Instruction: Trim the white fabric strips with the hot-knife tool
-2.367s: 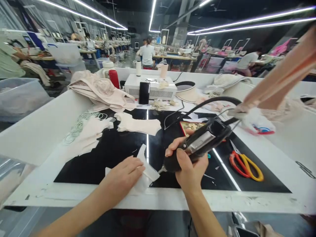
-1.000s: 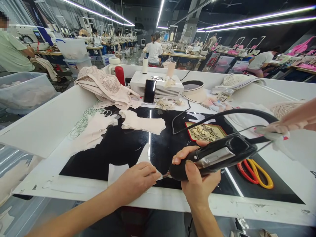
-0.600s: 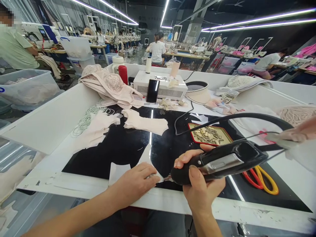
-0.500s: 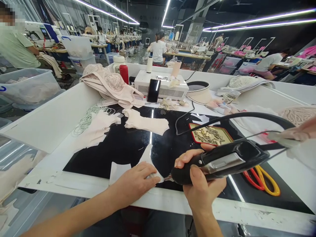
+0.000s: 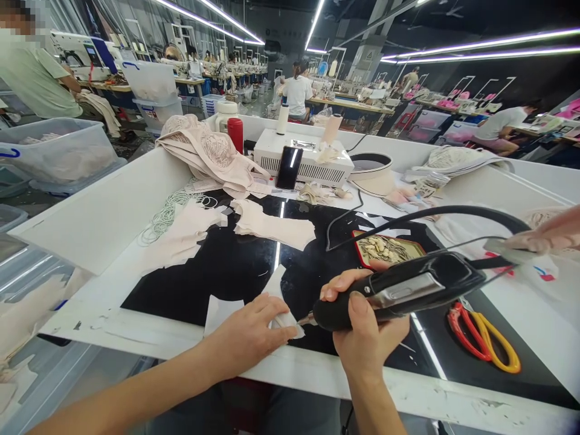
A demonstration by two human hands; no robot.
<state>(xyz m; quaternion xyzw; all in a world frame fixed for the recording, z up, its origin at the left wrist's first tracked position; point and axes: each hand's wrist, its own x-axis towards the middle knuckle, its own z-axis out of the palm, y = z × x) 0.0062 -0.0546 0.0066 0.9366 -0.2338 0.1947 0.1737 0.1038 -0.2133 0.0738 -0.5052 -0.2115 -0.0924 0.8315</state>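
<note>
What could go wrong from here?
1. The left hand holds the white piece with its fingers close to the metal tip; a slip could injure them.
2. A small twist of the right hand might push the tip off the piece's edge.
3. The black tool's thick cable loops back behind it; a snag could tug the tool off line.

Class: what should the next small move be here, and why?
Probably guide the black tool along the edge of the white piece: the right hand grips it, metal tip at or near that edge; the left hand rests on the piece.
</note>
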